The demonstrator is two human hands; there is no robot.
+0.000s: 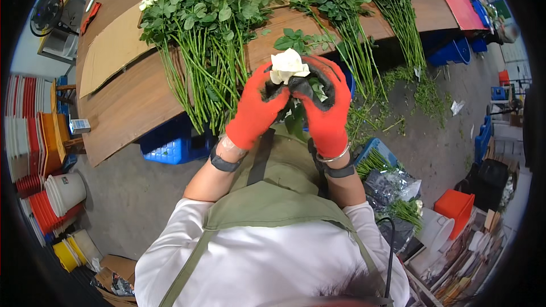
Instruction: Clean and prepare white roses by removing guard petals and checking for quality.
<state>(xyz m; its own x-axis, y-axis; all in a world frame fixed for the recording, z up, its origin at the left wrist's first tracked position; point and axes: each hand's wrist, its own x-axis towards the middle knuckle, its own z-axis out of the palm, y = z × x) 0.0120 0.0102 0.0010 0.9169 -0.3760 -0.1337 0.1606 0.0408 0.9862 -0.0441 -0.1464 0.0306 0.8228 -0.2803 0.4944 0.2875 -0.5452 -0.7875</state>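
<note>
A single white rose (288,66) is held upright between my two hands, in front of my olive apron (273,202). My left hand (259,104), in a red glove with a black palm, grips it from the left just below the bloom. On the other side my right hand (327,102), gloved alike, has its thumb against the lower petals and its fingers curled around. Green leaves show inside the right hand and below both hands; most of the stem is hidden. Beyond my hands, a large bunch of white roses (213,13) lies with its stems over the table edge.
On the wooden table (123,117) are further rose bunches (341,13), loose leaves (294,40) and cardboard (115,47). A blue crate (175,145) stands underneath. Cut greenery (426,98) litters the floor at right, near wrapped stems (384,179) and a red bucket (454,211). Stacked buckets (64,194) stand left.
</note>
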